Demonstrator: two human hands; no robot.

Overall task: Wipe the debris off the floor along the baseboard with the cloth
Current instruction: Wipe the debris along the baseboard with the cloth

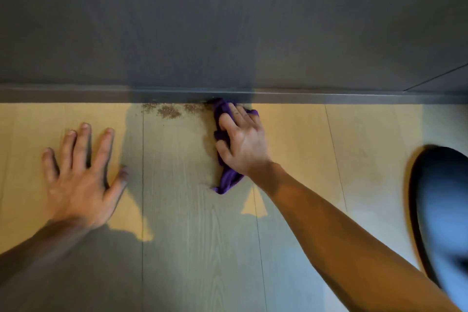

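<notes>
Right hand [240,139] flat on the purple cloth [226,180], fingers [228,119] curled over its bunched top edge against the baseboard [76,96]; left hand [81,175] braced on the floor [192,235], fingers spread. Brown debris [168,110] just left of the cloth, tight along the baseboard. Likely trouble: crumbs wedged into the seam or smeared across the boards if pressed unevenly.

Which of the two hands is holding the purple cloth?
The right hand, pressing the purple cloth to the floor by the baseboard. The left hand lies flat, fingers spread, holding nothing.
</notes>
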